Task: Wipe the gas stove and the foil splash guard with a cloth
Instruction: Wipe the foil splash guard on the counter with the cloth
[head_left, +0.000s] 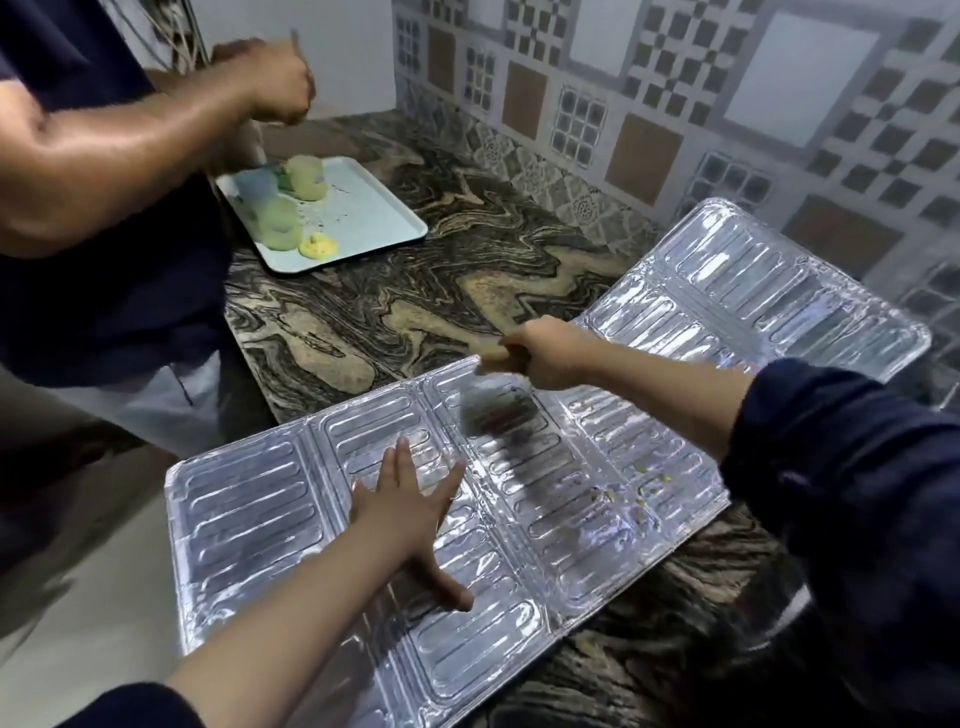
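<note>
The foil guard (291, 514) lies flat on the counter (415, 291), its near-left part past the counter's edge. The left hand (410, 514) presses flat on it, fingers spread, arm reaching in from below. The right hand (545, 353), arm stretched from the right, grips a blurred cloth (493, 410) that hangs onto the foil. Another person's hand (275, 78) is above a tray (374, 223) at the back.

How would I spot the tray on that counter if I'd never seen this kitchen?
Start at the swirly marble counter and follow it toward the far left corner below the patterned tiles. There lies the pale blue tray, flat and rectangular, carrying translucent cups and a yellow blob, unlike the shiny ribbed foil guard nearby.
</note>
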